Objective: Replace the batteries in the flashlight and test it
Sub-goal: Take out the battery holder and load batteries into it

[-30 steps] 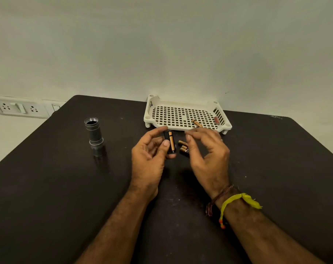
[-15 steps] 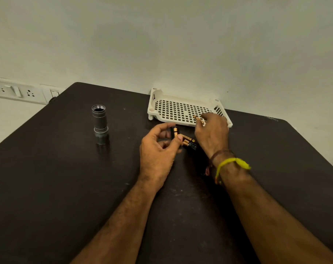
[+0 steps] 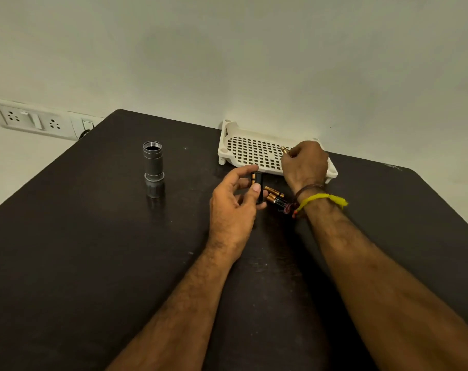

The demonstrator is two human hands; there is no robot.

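The grey flashlight body (image 3: 153,168) stands upright on the dark table (image 3: 93,250) with its threaded end open at the top. My left hand (image 3: 236,207) holds the black battery holder (image 3: 257,183) between thumb and fingers; one copper-topped battery shows in it. Two loose batteries (image 3: 275,197) lie on the table just right of that hand. My right hand (image 3: 303,163) reaches over the white perforated tray (image 3: 243,148) and pinches a battery (image 3: 284,149) there.
The tray sits at the table's far edge against the wall. A wall socket panel (image 3: 32,120) is at the far left. A yellow thread band is tied round my right wrist.
My right hand has moved away from the battery holder, forward into the tray, and closed on a battery there. My left hand keeps the holder in about the same place.
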